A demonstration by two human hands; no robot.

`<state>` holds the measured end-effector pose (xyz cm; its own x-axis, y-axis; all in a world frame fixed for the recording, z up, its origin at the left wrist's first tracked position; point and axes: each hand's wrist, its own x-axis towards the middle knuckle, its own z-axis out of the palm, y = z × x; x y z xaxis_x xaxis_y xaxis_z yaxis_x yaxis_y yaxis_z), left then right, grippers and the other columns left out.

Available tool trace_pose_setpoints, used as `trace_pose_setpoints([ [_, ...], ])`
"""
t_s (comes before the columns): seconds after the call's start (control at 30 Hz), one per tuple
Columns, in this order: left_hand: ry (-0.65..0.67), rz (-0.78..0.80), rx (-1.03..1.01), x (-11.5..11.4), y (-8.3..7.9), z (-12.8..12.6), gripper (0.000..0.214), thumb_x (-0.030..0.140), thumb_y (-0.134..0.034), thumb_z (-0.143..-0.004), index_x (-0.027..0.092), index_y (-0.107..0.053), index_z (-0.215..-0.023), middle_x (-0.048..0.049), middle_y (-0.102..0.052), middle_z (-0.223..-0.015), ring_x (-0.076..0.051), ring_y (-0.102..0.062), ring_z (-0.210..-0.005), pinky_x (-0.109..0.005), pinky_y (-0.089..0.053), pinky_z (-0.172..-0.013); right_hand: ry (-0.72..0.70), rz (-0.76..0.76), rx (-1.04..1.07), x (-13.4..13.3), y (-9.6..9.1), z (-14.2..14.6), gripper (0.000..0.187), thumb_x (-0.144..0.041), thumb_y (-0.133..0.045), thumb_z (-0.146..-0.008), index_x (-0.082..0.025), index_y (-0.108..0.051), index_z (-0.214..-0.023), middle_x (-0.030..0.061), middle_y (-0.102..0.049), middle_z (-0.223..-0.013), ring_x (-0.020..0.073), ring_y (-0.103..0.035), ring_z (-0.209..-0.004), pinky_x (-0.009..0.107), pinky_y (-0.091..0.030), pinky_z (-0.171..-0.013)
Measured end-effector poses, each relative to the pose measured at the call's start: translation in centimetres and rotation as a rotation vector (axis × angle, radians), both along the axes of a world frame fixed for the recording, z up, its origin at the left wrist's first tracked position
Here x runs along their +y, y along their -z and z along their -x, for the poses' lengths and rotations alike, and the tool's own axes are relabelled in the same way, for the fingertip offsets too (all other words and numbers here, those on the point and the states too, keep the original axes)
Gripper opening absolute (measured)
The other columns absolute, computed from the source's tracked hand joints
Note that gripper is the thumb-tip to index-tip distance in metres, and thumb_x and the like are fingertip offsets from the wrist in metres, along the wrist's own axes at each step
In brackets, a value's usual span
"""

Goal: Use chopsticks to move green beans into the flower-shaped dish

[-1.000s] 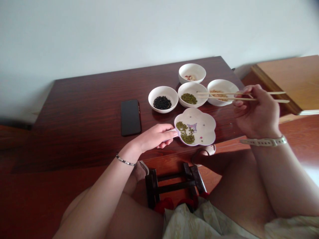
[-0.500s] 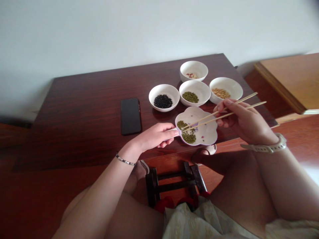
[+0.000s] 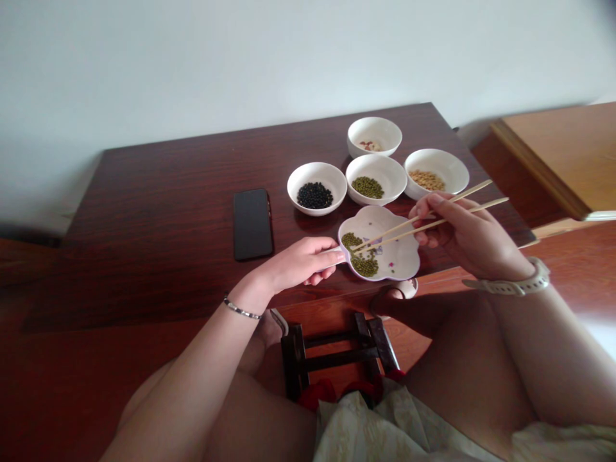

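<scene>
While right hand (image 3: 462, 234) grips chopsticks (image 3: 428, 218) | left hand (image 3: 303, 262) pinches flower-shaped dish (image 3: 399, 256) | no legible writing

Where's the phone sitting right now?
In the head view the phone lies flat on the dark wooden table, left of the bowl of black beans and just beyond the left hand.

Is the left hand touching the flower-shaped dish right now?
Touching. The head view shows the left hand with its fingertips pressed against the left rim of the flower-shaped dish, with no gap between them.
</scene>
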<state>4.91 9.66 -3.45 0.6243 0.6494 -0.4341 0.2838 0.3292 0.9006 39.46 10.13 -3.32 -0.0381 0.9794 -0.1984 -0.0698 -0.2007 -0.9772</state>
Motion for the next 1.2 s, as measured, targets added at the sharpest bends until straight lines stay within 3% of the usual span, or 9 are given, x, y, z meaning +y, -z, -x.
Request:
trace_pose_setpoints([
  [0.33,-0.016,0.009,0.007,-0.15,-0.37,-0.14,0.047,0.057,-0.087,-0.118,0.023,-0.061,-0.098,0.0042,-0.062,-0.089,-0.010,-0.052,-0.071,-0.024,-0.040,-0.063,0.005,-0.007,0.006,-0.03,0.03,-0.02,0.049,-0.066,-0.107,-0.106,-0.024,-0.089,-0.089,0.0041,-0.076,-0.089,0.0113,-0.072,-0.067,0.016,-0.060,-0.057],
  [0.9,0.005,-0.002,-0.004,-0.03,-0.05,0.07,0.044,0.056,-0.081,-0.123,0.022,-0.063,-0.101,0.0041,-0.063,-0.091,-0.011,-0.052,-0.073,-0.025,-0.040,-0.064,0.028,-0.002,0.040,0.35,-0.45,-0.54,0.043,-0.058,-0.107,-0.105,-0.025,-0.087,-0.087,0.0048,-0.077,-0.092,0.0118,-0.066,-0.066,0.019,-0.060,-0.055],
  [1.2,-0.007,0.010,0.011,-0.07,-0.34,-0.04,0.049,0.061,-0.088,-0.116,0.023,-0.063,-0.099,0.0032,-0.063,-0.089,-0.012,-0.054,-0.072,-0.025,-0.040,-0.064,0.025,0.016,0.000,0.34,-0.45,-0.49,0.043,-0.058,-0.103,-0.108,-0.025,-0.086,-0.087,0.0067,-0.079,-0.095,0.0148,-0.069,-0.069,0.022,-0.057,-0.052],
])
